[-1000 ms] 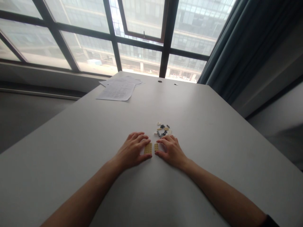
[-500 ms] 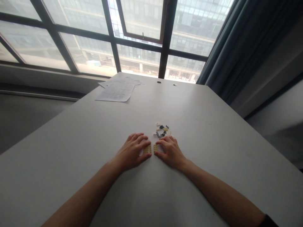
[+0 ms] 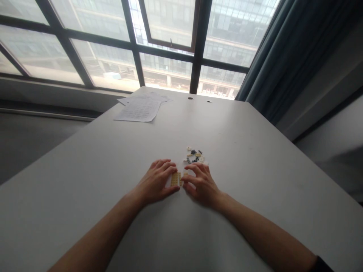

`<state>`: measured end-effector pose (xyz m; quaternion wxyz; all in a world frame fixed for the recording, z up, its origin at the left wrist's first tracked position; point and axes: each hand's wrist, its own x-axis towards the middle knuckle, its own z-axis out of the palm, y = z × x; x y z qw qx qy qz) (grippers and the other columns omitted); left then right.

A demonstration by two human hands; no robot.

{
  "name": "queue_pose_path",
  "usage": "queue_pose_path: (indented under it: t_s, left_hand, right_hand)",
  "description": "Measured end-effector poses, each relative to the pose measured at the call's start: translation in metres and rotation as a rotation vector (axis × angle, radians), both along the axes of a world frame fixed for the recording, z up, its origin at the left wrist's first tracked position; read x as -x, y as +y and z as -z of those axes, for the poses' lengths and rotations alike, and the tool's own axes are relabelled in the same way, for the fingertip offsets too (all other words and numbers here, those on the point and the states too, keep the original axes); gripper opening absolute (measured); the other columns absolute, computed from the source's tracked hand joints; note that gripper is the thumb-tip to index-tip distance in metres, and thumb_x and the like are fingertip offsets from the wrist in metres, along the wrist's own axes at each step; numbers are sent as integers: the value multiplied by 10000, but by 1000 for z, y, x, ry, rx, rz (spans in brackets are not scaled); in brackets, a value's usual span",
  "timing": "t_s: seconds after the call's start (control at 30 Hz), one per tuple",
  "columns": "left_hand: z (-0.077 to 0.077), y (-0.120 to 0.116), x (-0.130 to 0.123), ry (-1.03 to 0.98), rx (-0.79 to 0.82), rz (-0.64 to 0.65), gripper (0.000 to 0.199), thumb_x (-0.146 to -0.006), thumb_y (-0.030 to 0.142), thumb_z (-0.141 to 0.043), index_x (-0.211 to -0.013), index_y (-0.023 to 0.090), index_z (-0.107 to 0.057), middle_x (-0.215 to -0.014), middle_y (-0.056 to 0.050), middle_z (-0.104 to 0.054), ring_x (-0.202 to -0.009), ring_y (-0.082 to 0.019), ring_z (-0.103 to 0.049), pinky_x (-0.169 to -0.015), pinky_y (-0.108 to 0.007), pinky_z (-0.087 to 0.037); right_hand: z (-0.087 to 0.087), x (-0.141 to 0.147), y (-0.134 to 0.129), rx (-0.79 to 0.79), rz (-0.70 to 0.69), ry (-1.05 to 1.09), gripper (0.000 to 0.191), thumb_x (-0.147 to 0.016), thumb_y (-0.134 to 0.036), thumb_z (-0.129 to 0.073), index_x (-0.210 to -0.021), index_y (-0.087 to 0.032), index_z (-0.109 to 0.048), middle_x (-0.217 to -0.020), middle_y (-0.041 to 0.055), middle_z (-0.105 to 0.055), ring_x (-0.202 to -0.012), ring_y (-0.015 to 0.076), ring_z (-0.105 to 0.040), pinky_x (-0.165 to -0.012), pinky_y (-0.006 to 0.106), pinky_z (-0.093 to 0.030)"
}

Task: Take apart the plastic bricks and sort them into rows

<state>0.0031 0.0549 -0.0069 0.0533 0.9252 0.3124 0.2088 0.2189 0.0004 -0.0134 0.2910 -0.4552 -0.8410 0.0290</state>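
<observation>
My left hand [image 3: 159, 179] rests on the table around a wide tan toy-brick plate [image 3: 174, 179], fingertips at its far edge and thumb at its near edge. A narrow tan strip [image 3: 179, 177] stands just right of that plate. My right hand [image 3: 201, 183] has its thumb and index finger close together at the strip's right side. Another small tan plate [image 3: 185, 175] is partly hidden behind those fingers, so the exact contact is hard to make out. Beyond the right hand lies a loose group of small dark, cream and yellow brick pieces [image 3: 194, 155].
The white table [image 3: 227, 151] carries several printed paper sheets [image 3: 138, 109] at its far left. Two small round spots, a dark one [image 3: 190, 98] and a lighter one [image 3: 209, 101], mark the far edge. Windows stand beyond, with a blue-grey curtain [image 3: 272, 64] at right.
My right thumb and index finger have drawn closer together and moved left, covering more of the small tan plate. My left fingers have shifted slightly left, baring more of the wide plate.
</observation>
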Motion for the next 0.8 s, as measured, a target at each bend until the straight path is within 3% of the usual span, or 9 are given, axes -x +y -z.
queue_pose_path:
  t_s: [0.63, 0.8]
  left_hand:
    - [9, 5, 3, -36, 2, -15, 389, -750, 486, -670, -1040, 231, -615, -1180, -70, -618, -1197, -289, -466, -1005, -459, -345]
    - [10, 5, 4, -23, 10, -20, 415, -747, 490, -667, -1067, 233, -610, -1190, -74, -616, -1198, -294, -466, -1013, -465, -337]
  right_hand:
    - [1, 5, -2, -16, -74, -35, 153, -872, -264, -560, -961, -254, -684, -1218, 60, -565, -1184, 249, -411, -996, 446, -292]
    - [2, 4, -2, -2, -68, 5, 207, -852, -249, -584, -1044, -247, -661, -1218, 68, -565, -1181, 243, -422, -1003, 430, -299]
